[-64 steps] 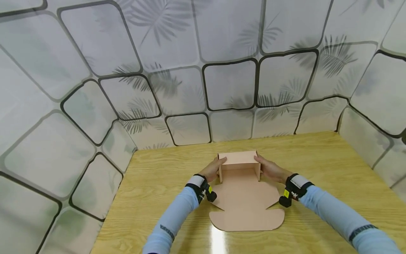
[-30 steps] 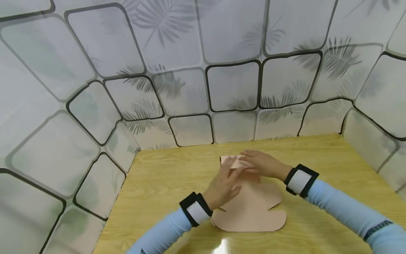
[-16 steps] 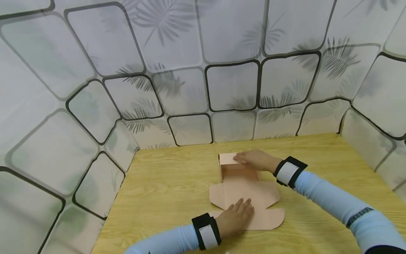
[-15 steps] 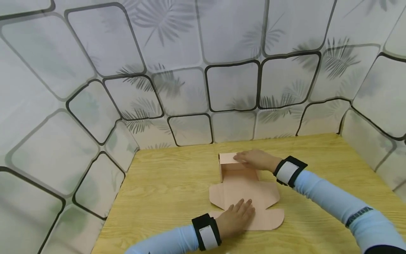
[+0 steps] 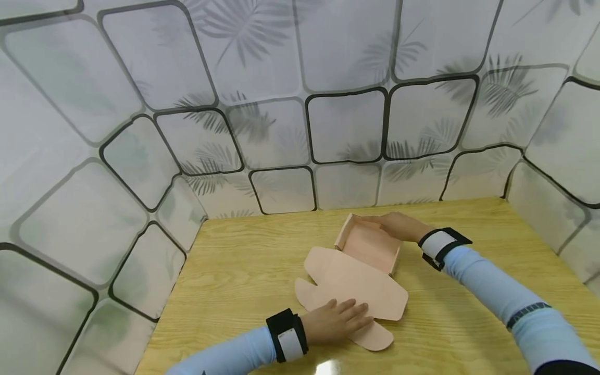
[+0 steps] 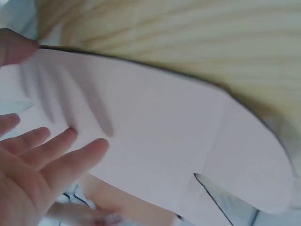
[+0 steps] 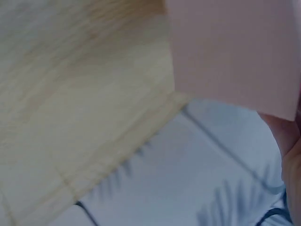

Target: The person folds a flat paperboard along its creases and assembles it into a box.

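A pinkish-brown cardboard box (image 5: 367, 247), partly folded up, lies turned at an angle on the table, its tray with raised walls at the far end. Its flat lid panel (image 5: 353, 284), with rounded flaps, reaches towards me. My left hand (image 5: 333, 322) is over the near flap, fingers straight; in the left wrist view its thumb meets the cardboard edge and its fingers are spread over the panel. At the tray's far wall, my right hand (image 5: 403, 226) grips the cardboard, fingertips partly hidden. The right wrist view shows a cardboard wall (image 7: 235, 52) beside that hand.
The wood-grain table (image 5: 244, 271) extends around the box on all sides. Patterned cloth walls (image 5: 276, 130) stand along its back and sides. Each wrist wears a black strap (image 5: 288, 336) over a light blue sleeve.
The left hand came down from the tray to the near flap. The right hand shifted from the tray's top to its far wall. The box has swung round clockwise and its tray now faces up.
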### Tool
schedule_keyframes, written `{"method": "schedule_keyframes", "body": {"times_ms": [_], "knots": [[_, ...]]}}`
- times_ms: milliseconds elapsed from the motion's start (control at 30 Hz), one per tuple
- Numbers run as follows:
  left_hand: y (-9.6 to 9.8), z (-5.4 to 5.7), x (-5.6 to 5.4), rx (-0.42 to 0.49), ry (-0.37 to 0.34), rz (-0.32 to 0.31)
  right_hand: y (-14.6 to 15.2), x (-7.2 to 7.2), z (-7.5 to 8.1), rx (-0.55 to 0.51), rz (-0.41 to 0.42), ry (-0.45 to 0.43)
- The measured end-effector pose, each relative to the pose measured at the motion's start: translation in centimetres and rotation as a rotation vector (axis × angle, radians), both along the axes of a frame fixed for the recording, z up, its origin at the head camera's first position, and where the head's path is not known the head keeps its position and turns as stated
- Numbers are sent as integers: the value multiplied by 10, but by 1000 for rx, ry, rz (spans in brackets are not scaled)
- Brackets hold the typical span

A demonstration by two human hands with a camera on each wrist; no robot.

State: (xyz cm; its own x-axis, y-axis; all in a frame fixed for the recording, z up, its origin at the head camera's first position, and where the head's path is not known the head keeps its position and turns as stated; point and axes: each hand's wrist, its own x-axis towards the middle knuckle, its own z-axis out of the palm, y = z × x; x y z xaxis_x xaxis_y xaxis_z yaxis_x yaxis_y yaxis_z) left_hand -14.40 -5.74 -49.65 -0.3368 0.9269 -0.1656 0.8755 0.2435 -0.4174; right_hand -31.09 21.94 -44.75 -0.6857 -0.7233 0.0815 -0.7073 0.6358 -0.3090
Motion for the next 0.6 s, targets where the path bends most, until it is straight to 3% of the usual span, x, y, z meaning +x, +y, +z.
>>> {"method": "schedule_keyframes", "body": {"times_ms": [167,300,367,500,600], "knots": [[-16,7,-14,15,35,-16,28,7,-21,-54,-39,-21],[-30,20,-28,19,-52,14,49,18,-31,-144,-127,-132],[-38,31,-36,27,-69,38,58,26,-34,-186,-152,-144],[-58,53,-60,75,-9,60,69,46,-40,-189,-84,-75],[-70,70,-85,229,-23,100,68,63,-43,-158,20,35]]}}
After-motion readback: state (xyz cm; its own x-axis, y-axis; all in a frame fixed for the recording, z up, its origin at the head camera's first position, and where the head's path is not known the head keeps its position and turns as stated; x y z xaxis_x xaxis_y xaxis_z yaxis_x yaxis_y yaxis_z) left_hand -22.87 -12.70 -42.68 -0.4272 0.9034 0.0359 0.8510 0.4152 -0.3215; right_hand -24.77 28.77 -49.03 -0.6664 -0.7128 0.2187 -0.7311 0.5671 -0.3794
